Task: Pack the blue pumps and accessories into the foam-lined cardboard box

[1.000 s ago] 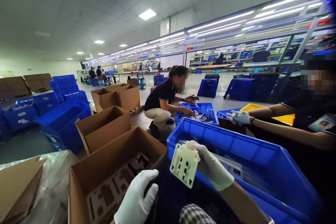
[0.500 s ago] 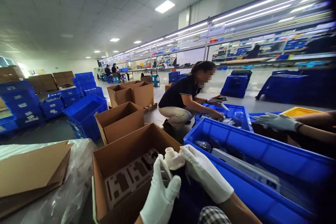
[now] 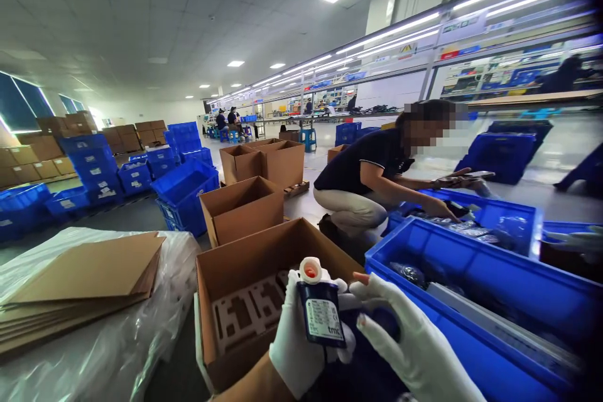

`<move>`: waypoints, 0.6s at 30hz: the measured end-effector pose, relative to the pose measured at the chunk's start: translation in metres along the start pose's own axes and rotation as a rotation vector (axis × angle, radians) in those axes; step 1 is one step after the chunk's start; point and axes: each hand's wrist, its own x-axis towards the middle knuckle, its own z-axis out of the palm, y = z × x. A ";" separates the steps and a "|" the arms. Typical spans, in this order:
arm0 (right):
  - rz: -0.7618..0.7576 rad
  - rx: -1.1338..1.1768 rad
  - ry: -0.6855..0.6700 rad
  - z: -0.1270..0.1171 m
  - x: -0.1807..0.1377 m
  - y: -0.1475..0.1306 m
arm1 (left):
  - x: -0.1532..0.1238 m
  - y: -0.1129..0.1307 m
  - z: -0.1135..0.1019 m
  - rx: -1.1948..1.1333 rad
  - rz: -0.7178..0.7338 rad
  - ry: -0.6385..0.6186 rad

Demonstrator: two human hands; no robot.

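My left hand (image 3: 294,342), in a white glove, holds up a small dark part (image 3: 320,317) with a white label and a white round cap on top. My right hand (image 3: 409,342), also gloved, is beside it with fingers spread, touching the part's right side near the cap. Both hands hover over the near edge of an open cardboard box (image 3: 245,276) that has a white moulded tray (image 3: 249,313) with cut-outs inside. A large blue plastic crate (image 3: 471,276) stands right of the box.
A stack of flat cardboard sheets (image 3: 85,282) lies on plastic wrap at left. More open boxes (image 3: 242,207) and blue crates (image 3: 186,191) stand behind. A crouching person (image 3: 372,179) reaches into another blue crate (image 3: 499,217). A co-worker's gloved hand (image 3: 577,240) shows at the right edge.
The view has swung left. The white plate I held over the blue crate is gone; both hands came together over the cardboard box, and my left hand now holds up the dark labelled part.
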 end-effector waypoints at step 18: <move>0.617 0.666 -0.437 0.011 -0.001 -0.020 | -0.010 -0.002 0.009 -0.066 0.054 0.068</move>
